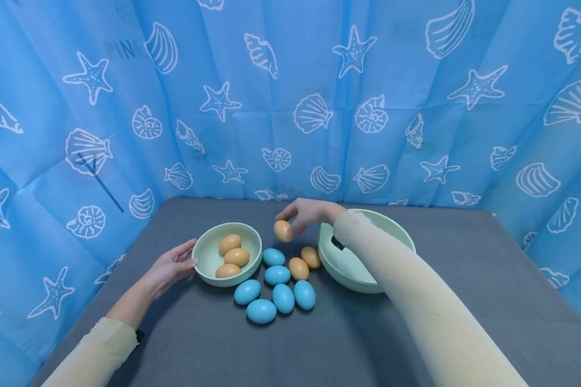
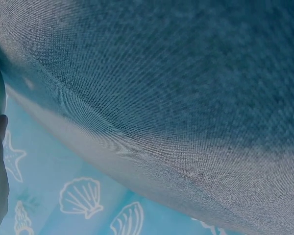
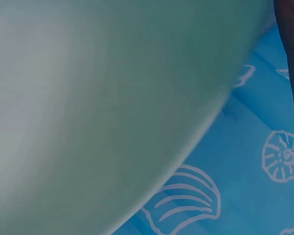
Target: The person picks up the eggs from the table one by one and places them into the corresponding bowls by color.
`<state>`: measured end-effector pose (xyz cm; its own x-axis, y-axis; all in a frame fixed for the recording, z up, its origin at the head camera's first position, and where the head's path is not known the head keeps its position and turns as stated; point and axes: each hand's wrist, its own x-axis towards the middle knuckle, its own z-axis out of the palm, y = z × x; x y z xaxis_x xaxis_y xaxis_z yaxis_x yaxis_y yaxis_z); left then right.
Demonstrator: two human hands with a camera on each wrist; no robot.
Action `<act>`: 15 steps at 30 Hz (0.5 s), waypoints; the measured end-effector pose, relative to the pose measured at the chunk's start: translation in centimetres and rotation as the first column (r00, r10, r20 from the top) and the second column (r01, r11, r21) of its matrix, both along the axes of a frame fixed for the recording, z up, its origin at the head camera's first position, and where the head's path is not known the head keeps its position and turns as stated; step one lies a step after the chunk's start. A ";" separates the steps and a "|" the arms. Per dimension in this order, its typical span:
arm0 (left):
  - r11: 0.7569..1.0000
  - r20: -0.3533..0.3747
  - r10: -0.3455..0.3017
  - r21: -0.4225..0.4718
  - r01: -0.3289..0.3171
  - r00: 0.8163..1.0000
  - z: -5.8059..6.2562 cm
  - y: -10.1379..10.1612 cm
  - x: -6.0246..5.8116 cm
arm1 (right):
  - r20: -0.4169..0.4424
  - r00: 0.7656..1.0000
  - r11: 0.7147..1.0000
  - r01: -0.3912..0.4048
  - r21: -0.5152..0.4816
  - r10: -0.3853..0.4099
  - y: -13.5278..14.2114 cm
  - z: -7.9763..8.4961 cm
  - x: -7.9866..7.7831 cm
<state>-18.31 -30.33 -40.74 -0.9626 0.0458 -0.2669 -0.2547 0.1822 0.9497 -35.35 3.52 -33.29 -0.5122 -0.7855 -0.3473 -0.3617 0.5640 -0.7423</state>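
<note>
"Why is the left hand over at the small bowl?"

"To steady it, I'd say. Thumb and fingers are spread along its left wall, touching it without curling round, which should keep it from sliding on the table."

"And the right hand?"

"That one pinches a tan egg between thumb and fingers, just off the small bowl's right side. A fingertip hold suits something so smooth and rounded. Whether the egg clears the table, I can't tell."

"What sits inside the small bowl?"

"Three tan eggs, close together; its curved wall likely stops them rolling away."

"The others?"

"Six blue eggs lie to the small bowl's right and near side, with two loose tan eggs farther to its right. Lying on their sides, they probably rest stably enough without a rim."

"And the large bowl?"

"It stands well to the small bowl's right, past the eggs. The right sleeve crosses over it, apparently just because that's the arm's line to the egg, and hides part of its inside."
</note>
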 end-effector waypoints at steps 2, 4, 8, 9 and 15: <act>1.000 -0.002 -0.005 -0.001 0.005 1.000 0.0 0.0 0.0 | 0.000 1.000 1.000 0.001 -0.029 -0.001 0.0 0.2 0.1; 1.000 -0.004 -0.009 -0.004 0.009 1.000 0.0 0.0 0.0 | 0.003 1.000 0.998 0.003 -0.061 -0.003 0.0 0.4 0.2; 1.000 -0.007 -0.010 -0.010 0.010 1.000 0.0 -0.1 0.0 | 0.032 0.999 0.993 0.022 -0.117 -0.018 -0.3 0.8 0.5; 1.000 -0.006 -0.008 -0.011 0.008 1.000 0.0 -0.1 0.0 | 0.043 0.999 0.991 0.027 -0.131 -0.022 -0.4 0.9 0.6; 1.000 -0.011 -0.020 -0.009 0.020 1.000 -0.1 0.1 0.1 | 0.088 0.995 0.981 0.057 -0.187 -0.041 -1.1 1.0 1.3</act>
<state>-18.22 -30.22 -40.80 -0.9645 0.0629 -0.2564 -0.2399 0.1959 0.9508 -34.08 2.40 -32.27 -0.5272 -0.8158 -0.2377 -0.2693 0.4257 -0.8638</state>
